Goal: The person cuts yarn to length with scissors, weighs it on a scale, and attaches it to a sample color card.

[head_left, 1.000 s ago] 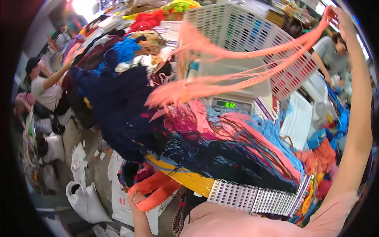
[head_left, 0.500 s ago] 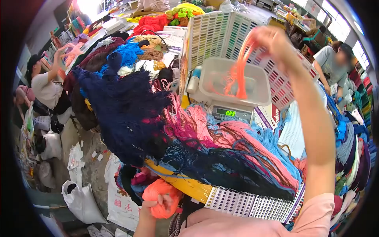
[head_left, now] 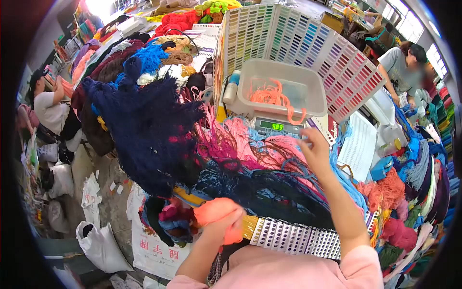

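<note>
A bundle of coral-orange yarn (head_left: 216,211) is gripped in my left hand (head_left: 233,224), low at the table's near edge. My right hand (head_left: 316,153) holds nothing, its fingers apart, just right of a digital scale (head_left: 262,126) with a lit green display. On the scale stands a translucent plastic tub (head_left: 315,91). Loose coral-orange yarn (head_left: 272,96) lies in the tub, and one loop of it hangs over the front rim towards the scale.
Fanned colour cards (head_left: 303,43) stand behind the tub, with a bottle (head_left: 232,87) to its left. Navy yarn (head_left: 144,130) and pink yarn (head_left: 236,135) cover the table's near side. A printed sheet (head_left: 357,139) lies right. Co-workers are at both sides.
My right hand has let go of the coral-orange yarn it held above the tub and come down beside the scale. The yarn now lies in the tub. The display reads higher. My left hand moved right.
</note>
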A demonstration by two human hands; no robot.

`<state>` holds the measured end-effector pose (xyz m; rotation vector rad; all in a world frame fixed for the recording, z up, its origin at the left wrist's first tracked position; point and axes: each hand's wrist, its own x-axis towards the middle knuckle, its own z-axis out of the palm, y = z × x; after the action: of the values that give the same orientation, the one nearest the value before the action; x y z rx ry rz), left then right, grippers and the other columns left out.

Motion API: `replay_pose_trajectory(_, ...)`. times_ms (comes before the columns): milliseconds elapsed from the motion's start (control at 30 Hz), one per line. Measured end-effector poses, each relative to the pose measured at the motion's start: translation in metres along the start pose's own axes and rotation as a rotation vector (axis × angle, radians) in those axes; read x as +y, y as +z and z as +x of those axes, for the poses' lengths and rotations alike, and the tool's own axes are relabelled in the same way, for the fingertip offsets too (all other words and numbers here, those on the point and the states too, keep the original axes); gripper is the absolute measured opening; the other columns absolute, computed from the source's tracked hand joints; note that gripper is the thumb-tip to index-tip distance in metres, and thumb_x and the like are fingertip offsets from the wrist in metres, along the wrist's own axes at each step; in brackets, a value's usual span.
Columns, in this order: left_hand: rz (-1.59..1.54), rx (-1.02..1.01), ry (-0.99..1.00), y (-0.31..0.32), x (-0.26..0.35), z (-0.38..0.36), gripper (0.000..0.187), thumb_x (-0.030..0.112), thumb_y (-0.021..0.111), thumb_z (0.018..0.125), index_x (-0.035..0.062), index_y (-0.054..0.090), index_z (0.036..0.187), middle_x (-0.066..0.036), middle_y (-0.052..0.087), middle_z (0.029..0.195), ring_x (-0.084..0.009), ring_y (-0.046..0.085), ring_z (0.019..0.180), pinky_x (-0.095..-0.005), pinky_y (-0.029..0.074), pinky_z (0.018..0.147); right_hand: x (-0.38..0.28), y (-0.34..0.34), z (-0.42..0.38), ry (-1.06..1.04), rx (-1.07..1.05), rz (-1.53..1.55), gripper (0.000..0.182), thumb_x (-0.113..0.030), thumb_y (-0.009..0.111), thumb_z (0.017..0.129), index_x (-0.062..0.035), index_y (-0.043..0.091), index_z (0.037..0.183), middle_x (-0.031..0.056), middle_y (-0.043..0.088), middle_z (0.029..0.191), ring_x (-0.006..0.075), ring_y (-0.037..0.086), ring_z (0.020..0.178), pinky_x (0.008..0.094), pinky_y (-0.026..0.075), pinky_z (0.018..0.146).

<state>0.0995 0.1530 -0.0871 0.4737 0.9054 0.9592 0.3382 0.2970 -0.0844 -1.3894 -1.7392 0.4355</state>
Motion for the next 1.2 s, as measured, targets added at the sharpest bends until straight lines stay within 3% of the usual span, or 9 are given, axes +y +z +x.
replay_pose_trajectory(33,0.137,0.111,0.024,0.006,0.0,0.001,0.014,0.013,0.05,0.078,0.0013,0.051,0.086,-0.003,0.049,0.07,-0.0117,0.048,0.062,-0.0245,0.04,0.057,0.001,0.003,-0.021,0.095,-0.009,0.089,0.017,-0.004,0.061,0.066,-0.0011,0.055,0.082,0.0078,0.055,0.081,0.0154,0.053,0.065,0.0256,0.042,0.054)
replay_pose_trajectory(67,0.013,-0.075,-0.014,-0.007,-0.016,0.016,0.023,0.013,0.047,0.08,0.0,0.049,0.099,-0.006,0.053,0.09,-0.0126,0.048,0.084,-0.0253,0.039,0.075,0.003,0.009,-0.043,0.148,-0.1,0.206,0.014,-0.004,0.06,0.067,-0.0007,0.056,0.08,0.0069,0.054,0.081,0.0136,0.052,0.066,0.024,0.041,0.054)
replay_pose_trajectory(200,0.103,-0.112,0.069,0.028,-0.012,0.028,0.038,0.011,0.039,0.083,-0.0029,0.033,0.119,-0.012,0.044,0.114,-0.0165,0.041,0.104,-0.0284,0.033,0.086,-0.039,0.018,-0.096,0.412,-0.284,0.575,0.007,-0.004,0.056,0.073,0.0017,0.058,0.076,0.0058,0.054,0.081,0.0102,0.053,0.065,0.0203,0.042,0.054)
replay_pose_trajectory(300,0.053,-0.14,0.132,0.037,-0.018,0.032,0.04,0.01,0.037,0.084,-0.0047,0.03,0.12,-0.014,0.039,0.119,-0.0187,0.04,0.107,-0.0301,0.031,0.089,-0.073,0.011,-0.099,0.642,-0.374,0.91,0.01,-0.005,0.054,0.076,0.0035,0.058,0.079,0.0055,0.054,0.08,0.0092,0.054,0.06,0.0192,0.043,0.05)
replay_pose_trajectory(467,-0.106,-0.23,0.036,0.039,-0.017,0.028,0.043,0.014,0.038,0.083,-0.0072,0.029,0.119,-0.015,0.039,0.118,-0.0184,0.043,0.103,-0.0308,0.033,0.088,-0.075,0.005,-0.101,0.601,-0.465,0.846,0.01,-0.004,0.054,0.075,0.0023,0.06,0.078,0.0038,0.055,0.06,0.0065,0.05,0.05,0.0181,0.04,0.046)
replay_pose_trajectory(733,-0.052,-0.199,-0.047,0.041,-0.022,0.031,0.037,0.015,0.04,0.082,-0.0073,0.039,0.112,-0.016,0.048,0.107,-0.02,0.047,0.098,-0.0323,0.036,0.085,-0.07,0.003,-0.11,0.648,-0.362,1.157,0.01,-0.002,0.051,0.074,0.004,0.059,0.074,0.0057,0.053,0.054,0.0086,0.048,0.045,0.0194,0.038,0.044)
replay_pose_trajectory(933,-0.137,-0.209,-0.065,0.034,-0.026,0.035,0.035,0.013,0.042,0.081,-0.0071,0.04,0.11,-0.018,0.041,0.116,-0.0243,0.041,0.107,-0.0355,0.033,0.09,-0.071,0.002,-0.109,0.676,-0.455,1.012,0.009,-0.004,0.054,0.073,0.0027,0.059,0.077,0.0049,0.054,0.058,0.0071,0.049,0.047,0.018,0.039,0.044)
replay_pose_trajectory(1133,-0.521,-0.037,-0.058,0.034,-0.008,0.021,0.03,0.013,0.045,0.079,-0.0022,0.044,0.104,-0.007,0.05,0.08,-0.0152,0.049,0.072,-0.028,0.041,0.067,-0.046,-0.005,-0.069,0.4,-0.29,0.434,0.007,-0.005,0.054,0.072,0.0004,0.057,0.076,0.0042,0.055,0.067,0.0098,0.052,0.052,0.0216,0.041,0.045)
replay_pose_trajectory(1200,-0.815,-0.383,-0.129,0.019,-0.014,0.021,0.028,0.013,0.046,0.078,-0.0014,0.046,0.102,-0.002,0.042,0.064,-0.0111,0.042,0.057,-0.0239,0.037,0.056,-0.018,-0.003,-0.036,0.068,-0.094,0.128,0.008,-0.003,0.054,0.07,0.001,0.055,0.076,0.0093,0.055,0.069,0.0197,0.054,0.056,0.0278,0.042,0.048)
